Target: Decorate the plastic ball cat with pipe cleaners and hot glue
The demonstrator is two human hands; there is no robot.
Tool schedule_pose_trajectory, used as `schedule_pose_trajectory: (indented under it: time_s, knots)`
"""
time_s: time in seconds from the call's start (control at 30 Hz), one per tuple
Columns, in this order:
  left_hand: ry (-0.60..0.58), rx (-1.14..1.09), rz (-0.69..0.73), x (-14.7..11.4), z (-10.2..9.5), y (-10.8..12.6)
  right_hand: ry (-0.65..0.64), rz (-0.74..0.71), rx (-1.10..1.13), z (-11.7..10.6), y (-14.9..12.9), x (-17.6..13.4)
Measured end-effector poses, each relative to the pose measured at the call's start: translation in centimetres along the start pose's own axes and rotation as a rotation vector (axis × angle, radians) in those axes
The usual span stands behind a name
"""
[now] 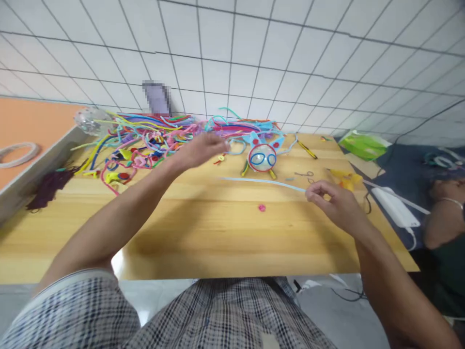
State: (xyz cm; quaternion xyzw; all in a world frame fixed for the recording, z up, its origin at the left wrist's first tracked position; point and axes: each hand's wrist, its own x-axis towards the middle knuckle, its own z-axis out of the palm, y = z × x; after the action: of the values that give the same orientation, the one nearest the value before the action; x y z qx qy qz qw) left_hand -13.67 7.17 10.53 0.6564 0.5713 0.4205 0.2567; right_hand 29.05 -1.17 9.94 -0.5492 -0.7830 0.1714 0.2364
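My right hand (332,199) pinches one end of a light blue pipe cleaner (259,181), which stretches leftward, slightly curved, just over the table. My left hand (208,148) hovers beside the heap of pipe cleaners (145,128); motion smears its fingers, so what they hold, if anything, cannot be made out. Between my hands, towards the wall, stands a clear ball figure (262,158) with a red ring, blue eye loops, light blue ears with red spots and dark yellow legs. A small pink curl (261,208) lies nearer to me.
Scissors (305,174) and a yellow-black pen-like tool (307,149) lie right of the figure. A yellow piece (347,179), a white power strip (395,207) and a green packet (365,144) are farther right. A tape roll (20,154) rests on the orange surface. Another person's arm (445,220) shows at the right edge.
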Motion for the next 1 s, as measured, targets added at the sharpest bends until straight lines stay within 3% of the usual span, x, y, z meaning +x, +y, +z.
schedule_pose_trajectory:
  time_s: [0.1, 0.17, 0.27, 0.37, 0.47, 0.53, 0.63, 0.77, 1.0]
  knots:
    - [-0.692, 0.002, 0.016, -4.9, 2.5, 1.3, 0.030, 0.029, 0.020, 0.2, 1.1, -1.2]
    - [-0.890, -0.008, -0.025, -7.6, 3.9, 1.5, 0.029, 0.039, 0.033, 0.5, 1.8, -1.9]
    - [-0.846, -0.098, -0.084, -10.3, 5.5, 1.6, 0.002, 0.053, 0.044, 0.9, 2.7, -2.8]
    - [-0.588, -0.086, -0.071, -11.7, 6.2, 2.0, -0.007, 0.078, 0.058, 1.3, 3.6, -3.2]
    - [-0.324, 0.100, 0.028, -12.3, 6.3, 2.1, -0.009, 0.078, 0.079, 1.7, 4.1, -3.3]
    - [-0.234, 0.255, 0.086, -12.2, 6.2, 1.8, -0.007, 0.068, 0.085, 1.8, 4.1, -3.2]
    - [-0.351, 0.365, 0.079, -11.7, 6.1, 1.1, 0.002, 0.053, 0.085, 1.8, 3.8, -2.9]
    - [-0.602, 0.182, 0.038, -11.3, 5.9, 0.3, 0.008, 0.051, 0.072, 2.0, 2.9, -2.3]
    - [-0.648, -0.071, -0.041, -11.5, 5.8, -0.8, 0.032, 0.009, 0.010, 2.6, 2.6, -0.3]
